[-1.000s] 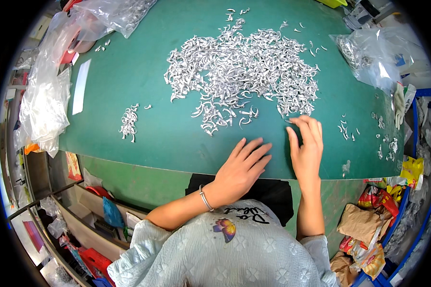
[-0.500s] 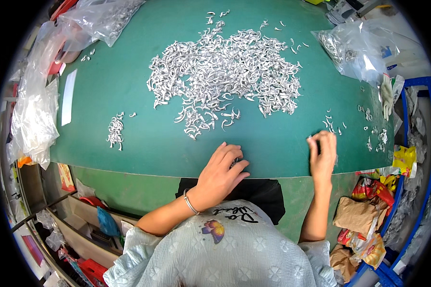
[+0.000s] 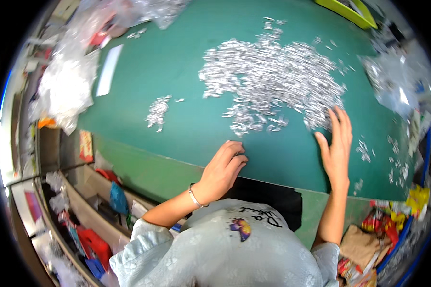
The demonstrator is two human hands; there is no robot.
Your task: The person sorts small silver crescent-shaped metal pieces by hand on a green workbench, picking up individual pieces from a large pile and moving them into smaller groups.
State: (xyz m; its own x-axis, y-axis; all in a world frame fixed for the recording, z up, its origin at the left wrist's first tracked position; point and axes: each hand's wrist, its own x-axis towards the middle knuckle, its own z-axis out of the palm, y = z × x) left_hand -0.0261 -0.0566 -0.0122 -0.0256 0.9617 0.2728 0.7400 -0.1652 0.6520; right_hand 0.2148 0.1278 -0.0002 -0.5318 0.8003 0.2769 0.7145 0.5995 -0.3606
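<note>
The pile (image 3: pixel 273 71) of small silvery curved parts lies loose on the green table (image 3: pixel 187 52), in front of the person. The right hand (image 3: pixel 339 148) is partly open, thumb apart from the fingers, with the fingertips at the pile's near right edge; no part is visible in its grip. The left hand (image 3: pixel 222 167) is half curled, palm down, near the table's front edge; whether it holds a part cannot be told. A clear bag (image 3: pixel 397 81) at right contains greyish items, too blurred to identify. A second bag (image 3: pixel 165 10), at upper left, also shows grey contents. The yellow-green tray (image 3: pixel 352 18) at the far right corner holds something only partly in view. Below the table at left, a compartmented bin (image 3: pixel 81 193) contains a blue bag (image 3: pixel 119 197).
</note>
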